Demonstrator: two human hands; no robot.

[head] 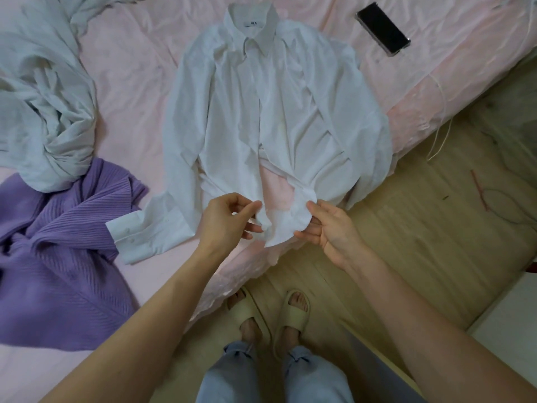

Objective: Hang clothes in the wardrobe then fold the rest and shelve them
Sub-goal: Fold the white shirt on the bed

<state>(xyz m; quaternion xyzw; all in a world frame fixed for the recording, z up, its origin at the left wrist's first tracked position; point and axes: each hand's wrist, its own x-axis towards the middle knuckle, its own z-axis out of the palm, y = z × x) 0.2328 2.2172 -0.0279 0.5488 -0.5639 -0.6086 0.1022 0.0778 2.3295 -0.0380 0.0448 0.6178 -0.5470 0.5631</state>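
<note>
A white shirt [261,112] lies face up on the bed [130,77], collar away from the person, and both hands pinch its bottom hem at the near edge: the left hand [226,222] holds one front flap, the right hand [328,225] the other, close together but not touching. Left of the left hand a purple knit [58,257] lies under the shirt's cuff, with a pale grey garment [43,112] beyond it. A phone [383,29] rests far beyond the right hand, and wooden floor [406,228] lies right of it.
</note>
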